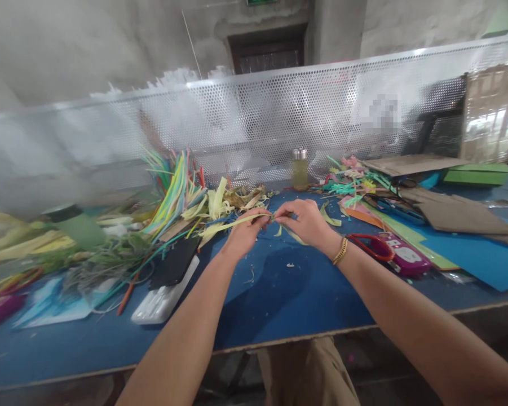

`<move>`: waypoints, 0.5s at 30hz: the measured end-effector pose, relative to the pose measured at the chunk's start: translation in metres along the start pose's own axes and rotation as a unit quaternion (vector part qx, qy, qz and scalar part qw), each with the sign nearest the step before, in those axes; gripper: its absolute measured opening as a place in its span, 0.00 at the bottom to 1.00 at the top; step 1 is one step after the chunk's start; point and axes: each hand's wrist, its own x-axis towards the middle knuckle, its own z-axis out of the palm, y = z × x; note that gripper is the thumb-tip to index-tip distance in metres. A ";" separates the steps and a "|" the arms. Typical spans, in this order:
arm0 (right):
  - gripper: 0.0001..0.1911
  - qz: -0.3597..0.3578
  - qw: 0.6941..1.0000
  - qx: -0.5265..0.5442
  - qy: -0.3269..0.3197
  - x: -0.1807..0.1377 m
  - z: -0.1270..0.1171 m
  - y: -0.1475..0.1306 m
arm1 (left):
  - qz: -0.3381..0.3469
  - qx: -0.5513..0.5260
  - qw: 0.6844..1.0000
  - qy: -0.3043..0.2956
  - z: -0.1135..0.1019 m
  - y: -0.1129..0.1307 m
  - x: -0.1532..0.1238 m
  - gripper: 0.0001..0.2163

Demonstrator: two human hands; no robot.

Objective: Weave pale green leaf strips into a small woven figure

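Both my hands meet above the middle of the blue table point(279, 299). My left hand point(245, 231) pinches a pale yellow-green strip point(228, 224) that trails off to the left toward a heap of strips. My right hand point(306, 221), with a gold bracelet point(340, 251) at the wrist, pinches the same strip where the fingertips touch; short strip ends hang below it. The fingers of both hands are closed on the strip.
A pile of coloured strips and straws point(177, 194) lies at the left. A black phone on a white tray point(169, 282) sits front left. A small jar point(300, 168) stands at the back. Red-handled scissors point(374, 246), a pink case, cardboard and coloured sheets point(460, 248) lie right. A perforated metal screen point(279, 113) closes the back.
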 end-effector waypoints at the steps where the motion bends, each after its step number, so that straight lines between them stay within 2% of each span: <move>1: 0.03 0.009 0.999 0.032 -0.005 0.000 0.001 0.001 | -0.005 -0.008 1.000 -0.004 0.000 0.000 0.000 0.07; 6: 0.04 0.044 0.989 0.139 -0.012 -0.001 0.005 0.002 | -0.067 -0.091 0.994 0.002 0.004 -0.005 -0.001 0.08; 11: 0.06 0.056 0.988 0.146 -0.002 -0.002 0.008 -0.001 | -0.138 -0.215 0.967 0.002 0.012 -0.011 -0.001 0.12; 15: 0.07 0.060 0.985 0.161 -0.006 -0.002 0.012 0.002 | -0.149 -0.240 0.959 0.009 0.015 -0.010 -0.001 0.13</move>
